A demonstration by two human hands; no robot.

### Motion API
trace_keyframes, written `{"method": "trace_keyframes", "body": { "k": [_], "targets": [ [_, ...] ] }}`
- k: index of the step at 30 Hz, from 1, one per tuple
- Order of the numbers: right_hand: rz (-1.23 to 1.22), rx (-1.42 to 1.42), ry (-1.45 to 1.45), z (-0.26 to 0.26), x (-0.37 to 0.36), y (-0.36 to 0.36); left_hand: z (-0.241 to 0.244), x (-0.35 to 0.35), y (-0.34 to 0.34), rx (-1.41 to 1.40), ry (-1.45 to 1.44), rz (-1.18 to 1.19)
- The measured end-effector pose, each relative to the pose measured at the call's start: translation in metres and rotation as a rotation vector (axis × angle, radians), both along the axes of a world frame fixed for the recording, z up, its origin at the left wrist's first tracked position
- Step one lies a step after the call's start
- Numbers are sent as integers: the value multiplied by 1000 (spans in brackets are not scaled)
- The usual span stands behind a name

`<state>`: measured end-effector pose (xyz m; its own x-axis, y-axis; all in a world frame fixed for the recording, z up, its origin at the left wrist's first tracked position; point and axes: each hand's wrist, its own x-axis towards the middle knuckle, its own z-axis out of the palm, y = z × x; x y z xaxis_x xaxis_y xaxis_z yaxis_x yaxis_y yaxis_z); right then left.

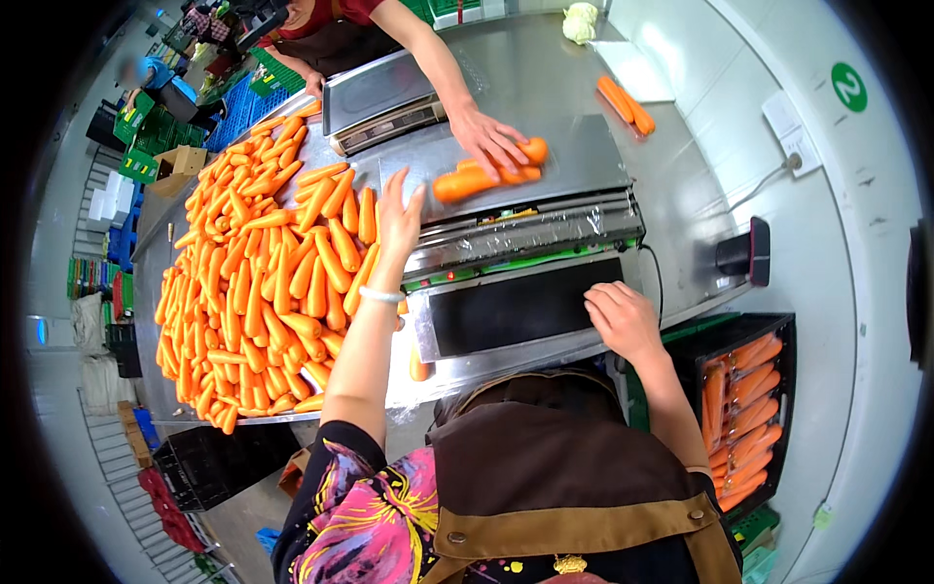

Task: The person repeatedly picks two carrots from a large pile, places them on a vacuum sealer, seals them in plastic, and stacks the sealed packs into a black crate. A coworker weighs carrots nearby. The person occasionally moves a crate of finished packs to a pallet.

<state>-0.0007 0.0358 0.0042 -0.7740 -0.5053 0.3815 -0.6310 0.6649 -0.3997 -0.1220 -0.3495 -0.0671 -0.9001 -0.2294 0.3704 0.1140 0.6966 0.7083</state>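
Observation:
My left hand [401, 212] reaches forward, fingers apart and holding nothing, between the heap of carrots [255, 292] and the film wrapping machine [525, 237]. My right hand [624, 317] hovers at the right end of the machine's black plate [518, 306], its fingers curled; whether it touches the plate is unclear. No object shows in it. Across the machine, a co-worker's hand [485, 142] lies over a few carrots [460, 184] on the metal surface behind the sealing bars. These carrots look blurred.
A weighing scale [383, 102] stands before the co-worker. Two carrots [627, 106] and a cabbage [580, 23] lie at the far right of the metal table [678, 182]. A crate [784, 409] of packed carrots [748, 416] stands at my right, below table height. A cable hangs beside the machine.

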Motion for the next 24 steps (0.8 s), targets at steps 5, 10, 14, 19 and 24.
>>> {"method": "trace_keyframes", "body": {
  "k": [5,10,14,19,24],
  "targets": [
    [-92,-44,-153,-3,-79,-20,-28,-49,32,-179,-119,-293],
    [-106,-48,-255,-37,-153,-30,-15,-40,59,-100,-176,-282],
    [-155,-165,-326,-39,-167,-3,0,-13,30,168,-171,-44],
    [-361,-217,-399,-48,-172,29,15,39,10,232,-381,290],
    [-257,-163,-371,-62,-201,-36,10,7,53,101,-168,53]
  ]
}}
